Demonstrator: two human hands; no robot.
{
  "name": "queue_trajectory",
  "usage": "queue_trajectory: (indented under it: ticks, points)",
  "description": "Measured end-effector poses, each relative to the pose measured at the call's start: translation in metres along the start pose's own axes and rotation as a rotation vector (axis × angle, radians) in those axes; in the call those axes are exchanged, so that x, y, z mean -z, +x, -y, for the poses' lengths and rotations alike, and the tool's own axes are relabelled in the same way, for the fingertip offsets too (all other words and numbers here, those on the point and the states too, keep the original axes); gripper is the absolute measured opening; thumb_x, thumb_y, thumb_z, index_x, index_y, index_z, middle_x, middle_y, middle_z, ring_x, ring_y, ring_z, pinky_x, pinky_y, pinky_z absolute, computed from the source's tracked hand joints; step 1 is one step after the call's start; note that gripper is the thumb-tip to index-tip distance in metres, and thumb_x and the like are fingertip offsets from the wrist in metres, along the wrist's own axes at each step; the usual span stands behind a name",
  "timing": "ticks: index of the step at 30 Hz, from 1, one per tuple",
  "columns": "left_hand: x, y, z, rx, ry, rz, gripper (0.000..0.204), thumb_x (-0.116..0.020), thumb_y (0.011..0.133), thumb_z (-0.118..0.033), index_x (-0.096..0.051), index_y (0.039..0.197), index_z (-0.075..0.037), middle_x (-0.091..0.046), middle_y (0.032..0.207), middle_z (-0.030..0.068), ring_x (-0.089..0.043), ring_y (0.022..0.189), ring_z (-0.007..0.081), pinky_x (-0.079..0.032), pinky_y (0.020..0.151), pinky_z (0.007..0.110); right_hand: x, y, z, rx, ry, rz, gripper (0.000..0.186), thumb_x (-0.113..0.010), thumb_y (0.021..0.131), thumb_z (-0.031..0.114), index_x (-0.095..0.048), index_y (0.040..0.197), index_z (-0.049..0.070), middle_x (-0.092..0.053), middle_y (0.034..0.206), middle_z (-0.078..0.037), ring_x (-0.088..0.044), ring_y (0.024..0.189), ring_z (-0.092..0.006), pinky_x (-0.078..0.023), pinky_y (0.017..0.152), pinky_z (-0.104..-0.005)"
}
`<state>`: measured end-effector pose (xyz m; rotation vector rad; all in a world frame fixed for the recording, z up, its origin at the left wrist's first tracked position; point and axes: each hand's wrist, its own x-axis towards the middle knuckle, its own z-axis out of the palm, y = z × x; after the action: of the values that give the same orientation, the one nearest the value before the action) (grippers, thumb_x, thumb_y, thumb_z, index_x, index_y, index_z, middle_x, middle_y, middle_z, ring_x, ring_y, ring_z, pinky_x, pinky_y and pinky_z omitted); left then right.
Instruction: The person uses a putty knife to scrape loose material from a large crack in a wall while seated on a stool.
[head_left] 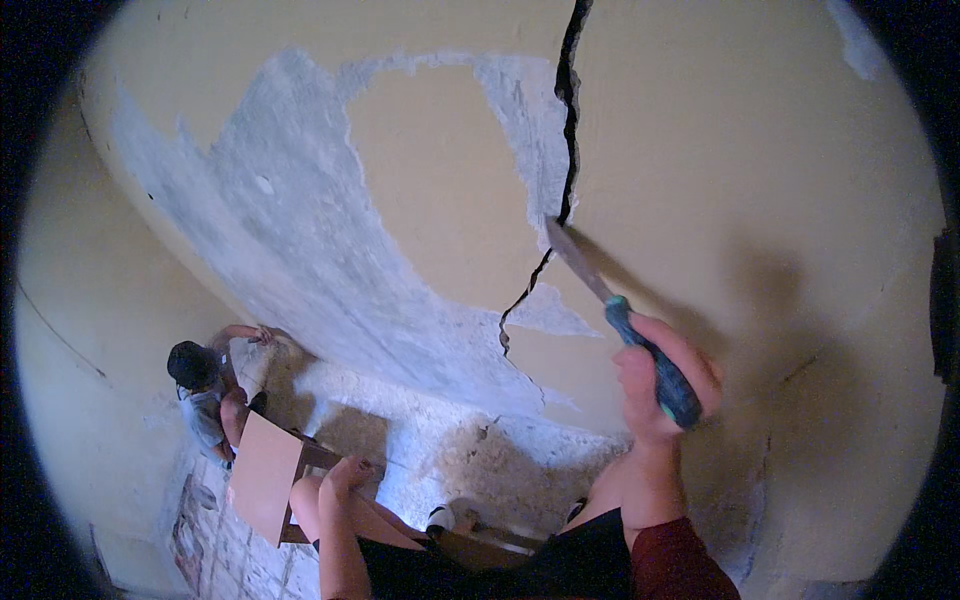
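My right hand (663,380) grips the dark teal-and-green handle of a scraper (590,268), whose metal tip touches the cream wall (430,180) at a long, jagged black crack (568,150). Irregular grey-white patches (260,200), where paint is gone, surround the crack and spread down to the lower left. My left hand (348,472) is low near my bare leg, its fingers curled; I cannot make out whether anything is in them.
A person (200,395) crouches at the lower left with an arm reaching to the wall's base. A pale wooden chair or small table (268,470) stands between us. Pale debris covers the tiled floor (200,535) along the wall. A side wall (70,380) meets this one on the left.
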<state>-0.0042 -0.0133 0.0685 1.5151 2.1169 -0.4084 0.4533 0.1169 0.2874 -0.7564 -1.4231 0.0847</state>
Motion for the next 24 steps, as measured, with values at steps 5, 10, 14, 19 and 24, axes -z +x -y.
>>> queue_trajectory:
  ticks: [5,10,14,19,24]
  points:
    - [0.001,-0.004,-0.012,0.017,-0.058,-0.007,0.032,-0.056,0.081,-0.031,-0.063,0.104,-0.010,-0.063,0.105,0.0164,-0.060,0.100,0.0320,-0.048,0.084,0.045,0.001,-0.006,-0.004,-0.177,0.100,0.026,0.023,-0.069,0.077,0.020,-0.066,0.093,0.004,-0.067,0.078,-0.014,-0.067,0.069,-0.0236,-0.052,0.065,-0.0340]
    - [-0.004,-0.002,-0.001,0.020,-0.051,-0.014,0.032,-0.056,0.080,-0.032,-0.064,0.103,-0.010,-0.063,0.103,0.0174,-0.061,0.099,0.0327,-0.048,0.084,0.045,0.013,-0.009,0.007,-0.148,0.182,0.008,0.023,-0.069,0.078,0.021,-0.066,0.093,0.003,-0.067,0.077,-0.014,-0.067,0.069,-0.0224,-0.052,0.063,-0.0329]
    - [-0.008,0.002,0.004,0.020,-0.051,-0.017,0.033,-0.056,0.080,-0.032,-0.064,0.102,-0.009,-0.063,0.102,0.0183,-0.061,0.098,0.0332,-0.048,0.083,0.045,0.001,-0.003,-0.002,-0.089,0.147,0.005,0.032,-0.064,0.082,0.026,-0.065,0.095,-0.003,-0.064,0.066,-0.012,-0.061,0.055,-0.0156,-0.049,0.052,-0.0254]
    - [-0.012,0.001,0.006,0.019,-0.061,-0.031,0.033,-0.056,0.079,-0.033,-0.065,0.100,-0.009,-0.063,0.100,0.0193,-0.061,0.097,0.0338,-0.049,0.083,0.045,0.009,-0.007,-0.002,-0.032,0.065,0.000,0.029,-0.063,0.081,0.024,-0.065,0.095,-0.001,-0.065,0.069,-0.013,-0.063,0.057,-0.0189,-0.050,0.054,-0.0287]
    - [-0.013,0.006,0.009,0.008,-0.079,-0.052,0.034,-0.056,0.078,-0.033,-0.065,0.099,-0.008,-0.063,0.099,0.0204,-0.061,0.096,0.0345,-0.049,0.082,0.045,-0.006,-0.007,-0.007,0.027,0.054,-0.006,0.035,-0.059,0.084,0.026,-0.062,0.098,-0.006,-0.062,0.063,-0.012,-0.059,0.052,-0.0152,-0.048,0.048,-0.0256]
